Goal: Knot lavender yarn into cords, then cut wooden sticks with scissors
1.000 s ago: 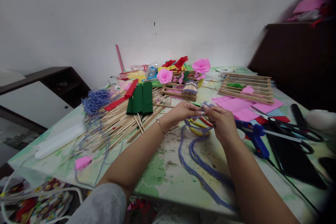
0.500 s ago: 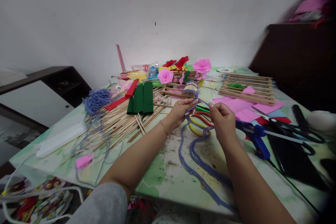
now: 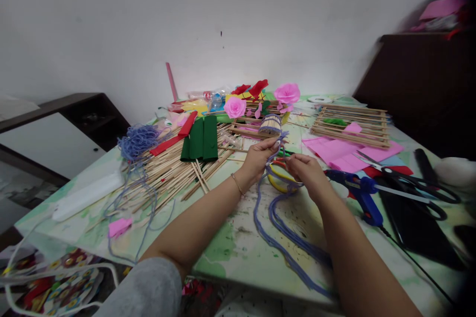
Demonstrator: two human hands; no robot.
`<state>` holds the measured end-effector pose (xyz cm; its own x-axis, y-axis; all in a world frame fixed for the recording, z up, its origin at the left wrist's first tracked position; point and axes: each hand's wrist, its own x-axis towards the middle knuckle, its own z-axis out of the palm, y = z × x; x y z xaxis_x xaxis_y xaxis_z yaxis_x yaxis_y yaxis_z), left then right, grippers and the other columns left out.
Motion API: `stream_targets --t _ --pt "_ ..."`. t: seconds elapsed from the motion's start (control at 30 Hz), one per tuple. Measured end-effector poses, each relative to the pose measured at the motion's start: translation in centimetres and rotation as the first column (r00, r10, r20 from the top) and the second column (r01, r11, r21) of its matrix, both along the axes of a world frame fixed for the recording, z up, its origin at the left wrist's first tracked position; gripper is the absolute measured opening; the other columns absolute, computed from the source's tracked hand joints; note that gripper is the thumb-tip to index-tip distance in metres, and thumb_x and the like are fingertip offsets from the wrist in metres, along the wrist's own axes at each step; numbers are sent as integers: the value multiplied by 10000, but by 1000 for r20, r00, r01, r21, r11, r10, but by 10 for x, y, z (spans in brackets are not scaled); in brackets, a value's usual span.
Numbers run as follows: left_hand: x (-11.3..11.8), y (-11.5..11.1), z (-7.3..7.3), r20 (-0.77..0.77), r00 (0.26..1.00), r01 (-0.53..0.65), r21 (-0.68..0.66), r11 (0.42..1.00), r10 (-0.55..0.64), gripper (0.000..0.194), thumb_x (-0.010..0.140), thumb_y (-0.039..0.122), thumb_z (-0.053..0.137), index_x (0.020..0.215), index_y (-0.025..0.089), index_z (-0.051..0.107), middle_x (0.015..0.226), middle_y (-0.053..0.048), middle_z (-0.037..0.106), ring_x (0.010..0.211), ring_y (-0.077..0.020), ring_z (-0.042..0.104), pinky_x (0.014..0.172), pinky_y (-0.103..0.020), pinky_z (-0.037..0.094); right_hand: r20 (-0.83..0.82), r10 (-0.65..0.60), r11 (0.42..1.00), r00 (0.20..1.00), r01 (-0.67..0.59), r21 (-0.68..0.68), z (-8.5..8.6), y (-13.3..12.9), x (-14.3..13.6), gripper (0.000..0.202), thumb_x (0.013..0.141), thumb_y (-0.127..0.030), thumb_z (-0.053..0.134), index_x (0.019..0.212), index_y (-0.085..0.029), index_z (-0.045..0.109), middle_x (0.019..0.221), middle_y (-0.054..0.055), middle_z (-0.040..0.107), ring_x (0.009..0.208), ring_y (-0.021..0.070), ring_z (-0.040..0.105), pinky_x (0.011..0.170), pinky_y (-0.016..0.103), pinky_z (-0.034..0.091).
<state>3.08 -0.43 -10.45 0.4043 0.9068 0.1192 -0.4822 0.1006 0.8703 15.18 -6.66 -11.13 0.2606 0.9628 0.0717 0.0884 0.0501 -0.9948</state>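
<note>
Purple yarn (image 3: 279, 252) runs in long strands from the front of the table up to my hands. My left hand (image 3: 262, 158) pinches the yarn near its upper end, where short tails stick up past the fingertips. Close by on the right, my right hand (image 3: 307, 171) is closed on a strand of the same yarn. Just beyond them stands a small round piece of sticks wrapped in purple yarn (image 3: 270, 124). Beneath the hands lie scissors or pliers with yellow handles (image 3: 278, 183), partly hidden, beside red and green ones.
At right are a blue glue gun (image 3: 362, 193), black scissors (image 3: 412, 183), pink paper (image 3: 334, 151) and a stick frame (image 3: 351, 124). Leftward lie many wooden sticks (image 3: 174, 173), green crepe paper (image 3: 203, 138), a yarn heap (image 3: 138, 142) and a white power strip (image 3: 87, 198). Pink paper flowers (image 3: 235, 107) stand behind.
My right hand has moved left and slightly down, closer to my left hand. The strand once stretched between them is now short, and yarn tails show above my left fingertips.
</note>
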Motion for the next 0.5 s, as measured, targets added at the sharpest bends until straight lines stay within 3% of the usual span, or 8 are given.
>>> stream_targets --t 0.1,0.2,0.3,0.4,0.5 --pt "0 0 0 -31 999 13 26 1000 -12 278 534 354 823 690 141 737 676 -20 681 615 -91 546 658 -234 450 48 -59 998 997 58 32 -4 3 2 237 652 -347 629 525 -183 514 519 -26 479 506 106 418 488 246 310" --pt "0 0 -2 -59 998 -31 83 996 36 306 539 381 820 711 140 745 683 -24 689 665 -119 571 712 -266 453 13 -122 979 992 118 167 -5 3 2 228 668 -352 649 634 -206 477 867 28 602 820 177 561 661 279 446" --pt "0 0 -4 -91 995 -31 172 985 47 311 544 394 815 725 150 752 733 -25 690 709 -133 572 762 -289 445 -139 -3 952 990 45 304 -2 2 -1 323 637 -320 715 857 -255 488 1117 23 547 1011 196 557 782 323 486" --pt "0 0 -5 -102 993 -29 288 957 61 280 572 395 805 733 171 759 805 -30 663 795 -143 568 800 -285 431 -227 154 952 962 -84 293 -1 2 -6 508 604 -301 745 1024 -306 458 1089 5 530 936 175 580 774 331 496" --pt "-1 0 -6 -95 989 -70 354 932 111 238 592 381 802 722 186 760 837 -27 611 840 -136 548 803 -265 416 -136 135 956 981 -93 277 -3 3 -8 502 635 -306 721 1060 -286 454 967 -1 535 821 150 561 718 302 478"
